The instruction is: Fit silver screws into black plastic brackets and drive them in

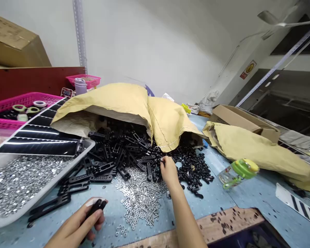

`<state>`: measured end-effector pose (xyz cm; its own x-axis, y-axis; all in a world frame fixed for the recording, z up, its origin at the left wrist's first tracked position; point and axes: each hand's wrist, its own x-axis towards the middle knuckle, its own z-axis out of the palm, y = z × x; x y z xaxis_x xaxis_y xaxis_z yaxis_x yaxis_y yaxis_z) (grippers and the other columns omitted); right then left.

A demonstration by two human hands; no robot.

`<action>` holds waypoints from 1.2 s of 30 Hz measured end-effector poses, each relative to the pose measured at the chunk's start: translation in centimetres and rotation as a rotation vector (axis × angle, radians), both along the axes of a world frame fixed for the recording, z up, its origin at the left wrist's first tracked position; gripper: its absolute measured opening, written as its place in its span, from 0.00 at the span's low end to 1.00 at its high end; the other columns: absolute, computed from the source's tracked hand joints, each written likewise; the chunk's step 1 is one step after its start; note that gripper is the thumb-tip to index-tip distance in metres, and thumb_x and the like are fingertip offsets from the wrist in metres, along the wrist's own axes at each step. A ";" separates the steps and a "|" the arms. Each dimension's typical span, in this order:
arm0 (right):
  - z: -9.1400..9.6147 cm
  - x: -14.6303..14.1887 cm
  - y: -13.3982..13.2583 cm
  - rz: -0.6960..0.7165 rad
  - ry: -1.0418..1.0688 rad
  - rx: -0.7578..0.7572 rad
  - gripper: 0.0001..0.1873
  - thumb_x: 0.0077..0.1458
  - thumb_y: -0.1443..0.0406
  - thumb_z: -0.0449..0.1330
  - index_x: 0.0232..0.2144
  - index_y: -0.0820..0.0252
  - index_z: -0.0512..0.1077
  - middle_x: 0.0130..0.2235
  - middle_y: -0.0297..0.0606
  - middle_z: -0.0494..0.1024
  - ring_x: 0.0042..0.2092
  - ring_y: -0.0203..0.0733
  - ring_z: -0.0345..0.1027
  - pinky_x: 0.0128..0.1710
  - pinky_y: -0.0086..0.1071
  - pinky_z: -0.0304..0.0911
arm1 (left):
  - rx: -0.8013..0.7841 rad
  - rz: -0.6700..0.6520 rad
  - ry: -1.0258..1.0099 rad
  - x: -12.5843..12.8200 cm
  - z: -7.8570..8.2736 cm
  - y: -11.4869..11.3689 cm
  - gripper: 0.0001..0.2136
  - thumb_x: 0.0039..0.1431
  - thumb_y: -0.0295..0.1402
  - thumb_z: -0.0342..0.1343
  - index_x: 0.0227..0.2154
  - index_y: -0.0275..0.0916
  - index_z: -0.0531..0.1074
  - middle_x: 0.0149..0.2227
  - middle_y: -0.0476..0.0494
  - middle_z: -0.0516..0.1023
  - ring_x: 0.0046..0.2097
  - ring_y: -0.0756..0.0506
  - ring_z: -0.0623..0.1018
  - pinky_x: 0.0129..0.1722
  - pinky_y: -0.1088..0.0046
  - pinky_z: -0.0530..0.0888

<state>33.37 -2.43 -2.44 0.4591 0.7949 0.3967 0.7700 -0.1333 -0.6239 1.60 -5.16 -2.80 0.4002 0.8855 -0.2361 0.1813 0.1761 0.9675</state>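
Observation:
My left hand (84, 220) is closed around a black plastic part (95, 207), with white tape on one finger. It is low over the blue table, left of a heap of screws and nuts (142, 196). My right hand (169, 170) reaches to the edge between long slotted black plastic parts (129, 148) and smaller black pieces (193, 168). Its fingers are curled together at the pile; whatever they pinch is too small or hidden to name. Two yellow paper sacks (113, 100) lie open behind, with black parts at their mouths.
A white tray (85, 146) of small metal nuts stands at left, beside a pink basket (41, 96) with scissors. At right are a green-lidded cup (244, 168), another paper sack (260, 148) and a cardboard box (243, 117). A wooden edge (229, 222) runs along the front.

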 end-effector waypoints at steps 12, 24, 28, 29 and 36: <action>1.0 -16.9 -7.3 0.552 1.030 0.051 0.09 0.55 0.62 0.61 0.39 0.54 0.69 0.35 0.32 0.71 0.38 0.38 0.66 0.40 0.31 0.63 | 0.233 -0.230 0.171 -0.7 3.3 -0.8 0.10 0.66 0.41 0.45 0.42 0.42 0.65 0.39 0.46 0.73 0.42 0.44 0.74 0.42 0.68 0.71; 0.3 -18.3 -8.9 0.421 1.044 0.007 0.12 0.49 0.59 0.65 0.28 0.57 0.65 0.28 0.30 0.67 0.31 0.35 0.60 0.32 0.28 0.58 | 0.809 -0.444 0.448 -1.9 2.0 -0.6 0.09 0.66 0.35 0.44 0.39 0.39 0.69 0.33 0.44 0.75 0.32 0.44 0.75 0.31 0.71 0.68; -0.1 -17.6 -10.0 0.379 0.915 -0.004 0.11 0.52 0.59 0.63 0.29 0.56 0.65 0.29 0.30 0.67 0.32 0.36 0.62 0.33 0.29 0.60 | 0.796 -0.450 0.438 -1.4 2.2 -1.3 0.10 0.66 0.34 0.43 0.35 0.39 0.69 0.29 0.45 0.74 0.29 0.45 0.74 0.28 0.72 0.66; -0.1 -17.0 -10.4 0.402 0.842 -0.032 0.09 0.54 0.59 0.62 0.31 0.56 0.66 0.29 0.31 0.68 0.32 0.37 0.63 0.34 0.30 0.60 | 0.763 -0.450 0.428 -1.4 2.3 -1.3 0.11 0.66 0.34 0.43 0.33 0.39 0.68 0.27 0.46 0.73 0.28 0.46 0.73 0.27 0.72 0.66; -1.1 -13.7 -11.5 0.538 -0.024 -0.257 0.09 0.57 0.67 0.58 0.42 0.54 0.69 0.41 0.40 0.72 0.44 0.49 0.62 0.43 0.43 0.59 | 0.449 -0.201 0.405 -3.3 3.0 0.3 0.11 0.65 0.41 0.44 0.35 0.41 0.66 0.25 0.53 0.69 0.27 0.47 0.70 0.28 0.74 0.64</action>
